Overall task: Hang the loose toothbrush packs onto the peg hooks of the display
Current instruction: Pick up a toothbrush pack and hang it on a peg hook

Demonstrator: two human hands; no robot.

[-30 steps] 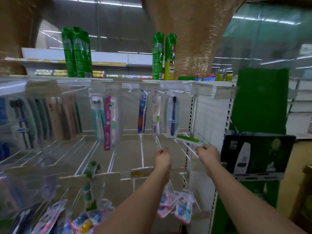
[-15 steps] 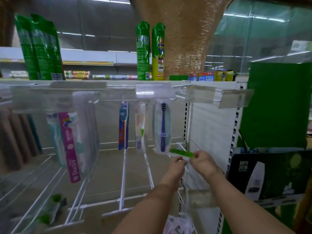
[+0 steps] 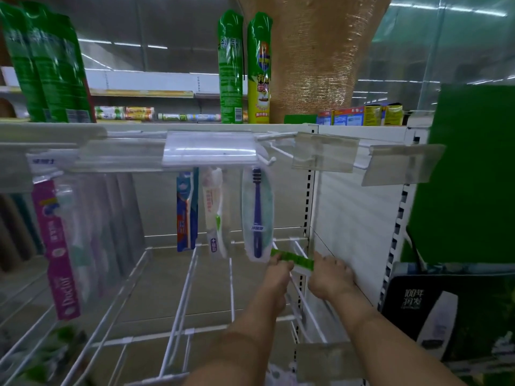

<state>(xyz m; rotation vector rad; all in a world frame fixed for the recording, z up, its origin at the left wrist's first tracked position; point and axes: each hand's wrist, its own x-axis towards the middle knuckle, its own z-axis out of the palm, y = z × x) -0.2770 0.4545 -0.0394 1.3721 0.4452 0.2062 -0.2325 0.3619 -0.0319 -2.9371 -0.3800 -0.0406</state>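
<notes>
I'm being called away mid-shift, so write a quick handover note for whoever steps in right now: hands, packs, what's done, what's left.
Left hand and right hand each hold an end of the green pack, beside the lower-right peg hooks; it is not yet hung.
Done: three packs hang on the top row, among them the dark blue toothbrush pack.
Left: hang the green pack; the upper-right hook looks free.

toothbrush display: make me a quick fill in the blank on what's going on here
1. The left hand and right hand together hold a pack whose top strip is ___.
2. On the top shelf above the hanging packs stand ___ tall spray cans.
3. The pink pack hangs to the ___ of the blue-and-red pack.
Missing: green; two; left
</notes>
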